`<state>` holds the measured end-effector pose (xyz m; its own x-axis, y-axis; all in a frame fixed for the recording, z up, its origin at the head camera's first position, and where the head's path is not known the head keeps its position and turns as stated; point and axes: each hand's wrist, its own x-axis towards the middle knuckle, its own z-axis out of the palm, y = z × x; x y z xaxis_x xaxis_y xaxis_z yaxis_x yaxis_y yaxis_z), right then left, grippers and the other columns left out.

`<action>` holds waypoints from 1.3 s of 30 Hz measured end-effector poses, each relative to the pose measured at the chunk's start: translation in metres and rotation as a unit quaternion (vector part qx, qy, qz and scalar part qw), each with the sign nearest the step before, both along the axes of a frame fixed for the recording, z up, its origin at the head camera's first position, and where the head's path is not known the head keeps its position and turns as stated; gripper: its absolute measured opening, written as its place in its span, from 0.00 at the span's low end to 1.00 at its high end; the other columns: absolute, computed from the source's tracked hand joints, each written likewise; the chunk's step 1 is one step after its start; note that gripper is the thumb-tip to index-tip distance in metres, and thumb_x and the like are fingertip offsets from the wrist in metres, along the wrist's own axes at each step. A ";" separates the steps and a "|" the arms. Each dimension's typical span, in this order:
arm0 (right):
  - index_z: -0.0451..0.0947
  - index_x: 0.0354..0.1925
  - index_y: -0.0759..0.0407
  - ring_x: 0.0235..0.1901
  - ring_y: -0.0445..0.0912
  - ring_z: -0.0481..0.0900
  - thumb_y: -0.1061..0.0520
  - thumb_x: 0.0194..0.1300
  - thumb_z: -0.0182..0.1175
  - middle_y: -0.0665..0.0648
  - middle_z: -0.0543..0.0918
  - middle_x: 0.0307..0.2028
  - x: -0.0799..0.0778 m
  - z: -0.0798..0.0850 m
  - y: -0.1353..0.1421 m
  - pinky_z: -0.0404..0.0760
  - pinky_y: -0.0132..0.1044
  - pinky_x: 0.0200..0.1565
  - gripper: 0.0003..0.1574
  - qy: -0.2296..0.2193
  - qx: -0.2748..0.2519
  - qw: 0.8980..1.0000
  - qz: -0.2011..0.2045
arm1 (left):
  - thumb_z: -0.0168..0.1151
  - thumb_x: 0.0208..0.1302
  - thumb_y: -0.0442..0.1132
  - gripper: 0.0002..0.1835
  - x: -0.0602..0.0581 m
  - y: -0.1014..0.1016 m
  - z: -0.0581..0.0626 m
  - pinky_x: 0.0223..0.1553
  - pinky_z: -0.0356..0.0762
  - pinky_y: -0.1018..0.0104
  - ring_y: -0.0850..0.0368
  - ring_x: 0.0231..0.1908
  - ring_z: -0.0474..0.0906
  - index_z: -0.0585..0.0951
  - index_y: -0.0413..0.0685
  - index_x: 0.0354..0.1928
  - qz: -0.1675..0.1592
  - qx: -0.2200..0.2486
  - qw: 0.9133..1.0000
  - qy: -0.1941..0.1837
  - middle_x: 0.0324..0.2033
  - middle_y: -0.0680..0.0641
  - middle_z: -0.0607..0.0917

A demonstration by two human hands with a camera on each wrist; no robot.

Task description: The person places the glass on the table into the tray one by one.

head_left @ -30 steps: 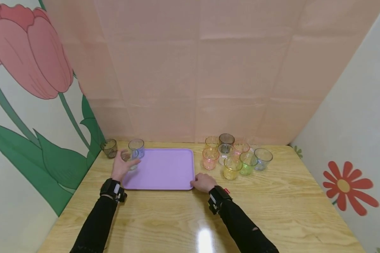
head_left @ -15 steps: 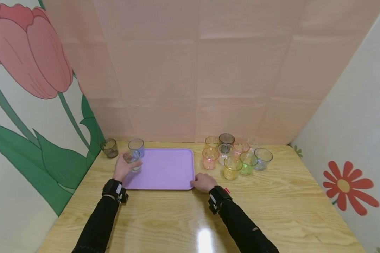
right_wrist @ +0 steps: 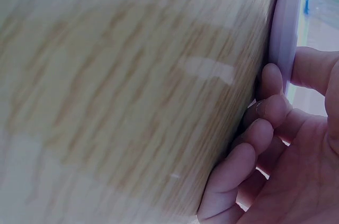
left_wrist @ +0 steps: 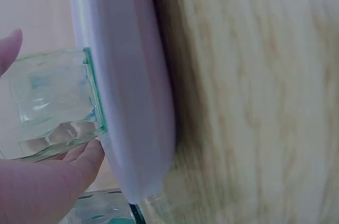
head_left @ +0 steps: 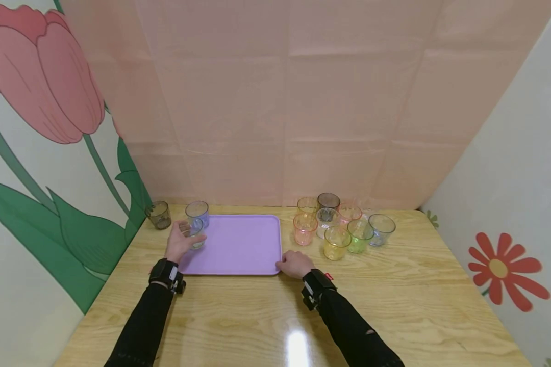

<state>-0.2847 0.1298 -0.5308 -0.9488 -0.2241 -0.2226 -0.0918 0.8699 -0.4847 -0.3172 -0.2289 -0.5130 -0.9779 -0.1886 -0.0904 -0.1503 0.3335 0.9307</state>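
Note:
My left hand (head_left: 179, 242) holds a pale, clear glass (head_left: 197, 235) at the left end of the purple tray (head_left: 239, 244). In the left wrist view, the thumb is on one side of the glass (left_wrist: 50, 102) and fingers are on the other; its base is against the tray surface. A blue glass (head_left: 201, 213) stands just behind it, at the tray's back left corner. With curled fingers, my right hand (head_left: 297, 264) pinches the tray's front right corner. The right wrist view has fingertips (right_wrist: 273, 81) at the tray's edge (right_wrist: 283, 38).
A dark grey glass (head_left: 159, 216) stands left of the tray, near the wall. Right of the tray is a cluster of several coloured glasses, including a pink one (head_left: 305, 234), a yellow one (head_left: 335, 250) and a green one (head_left: 359, 243). A pink backdrop (head_left: 275, 127) rises behind the table.
My left hand has moved slightly right and brought the pale glass a little farther over the tray, then nearly stopped. My right hand has stayed at the tray corner.

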 end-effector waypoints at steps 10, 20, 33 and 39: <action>0.83 0.32 0.57 0.29 0.48 0.74 0.47 0.73 0.62 0.53 0.76 0.24 0.001 0.001 -0.001 0.66 0.38 0.34 0.17 -0.006 0.003 1.000 0.000 | 0.75 0.63 0.35 0.51 0.000 -0.002 -0.001 0.76 0.63 0.38 0.29 0.75 0.61 0.52 0.32 0.79 -0.003 0.006 1.000 -0.006 0.75 0.24 0.64; 0.84 0.34 0.57 0.29 0.47 0.74 0.47 0.73 0.63 0.52 0.76 0.25 0.003 0.006 -0.002 0.65 0.38 0.34 0.16 -0.011 0.006 1.000 -0.014 | 0.78 0.61 0.39 0.59 0.002 -0.006 0.003 0.75 0.62 0.35 0.27 0.77 0.59 0.46 0.37 0.82 -0.014 -0.016 1.000 -0.014 0.76 0.24 0.63; 0.82 0.31 0.56 0.28 0.47 0.73 0.47 0.73 0.63 0.52 0.75 0.24 0.005 0.007 -0.002 0.64 0.37 0.33 0.17 -0.010 0.000 1.000 -0.013 | 0.58 0.79 0.54 0.46 0.003 -0.011 0.015 0.79 0.55 0.40 0.32 0.78 0.58 0.48 0.38 0.83 0.030 0.050 0.998 0.028 0.77 0.26 0.61; 0.82 0.31 0.56 0.28 0.47 0.73 0.47 0.72 0.63 0.52 0.75 0.24 0.006 0.009 -0.002 0.63 0.37 0.33 0.17 -0.007 0.003 1.000 -0.013 | 0.52 0.81 0.56 0.36 0.004 -0.012 0.019 0.67 0.66 0.51 0.38 0.65 0.70 0.63 0.34 0.76 0.139 0.045 0.985 0.090 0.65 0.30 0.73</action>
